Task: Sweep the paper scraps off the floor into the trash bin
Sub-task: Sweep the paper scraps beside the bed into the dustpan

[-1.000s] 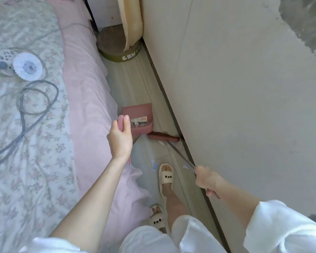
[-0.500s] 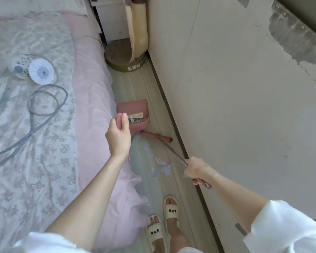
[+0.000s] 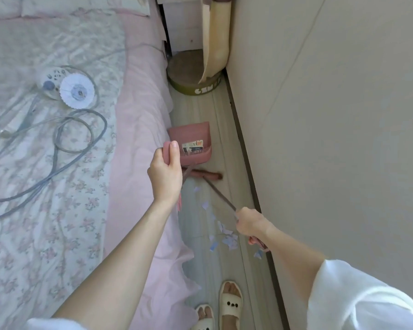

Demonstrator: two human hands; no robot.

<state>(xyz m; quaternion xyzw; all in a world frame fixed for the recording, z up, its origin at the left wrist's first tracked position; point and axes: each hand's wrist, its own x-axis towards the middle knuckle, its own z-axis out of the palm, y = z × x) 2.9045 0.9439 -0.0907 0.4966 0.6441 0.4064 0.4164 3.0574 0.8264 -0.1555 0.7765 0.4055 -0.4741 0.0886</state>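
On the left side lies a bed point(image 3: 57, 186) with a grey cable point(image 3: 79, 129). Beside it, the left hand point(image 3: 165, 177) grips the pink dustpan handle point(image 3: 166, 152), and the dustpan point(image 3: 192, 134) stands on the floor point(image 3: 227, 144). Paper scraps point(image 3: 227, 236) lie on the floor between both hands. The right hand point(image 3: 250, 223) has its fingers curled around the broom stick point(image 3: 221, 195), near the wall point(image 3: 332, 139).

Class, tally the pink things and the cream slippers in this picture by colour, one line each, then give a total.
Pink: 3, dustpan, broom, bedsheet
Cream: 2, slippers
Total: 5
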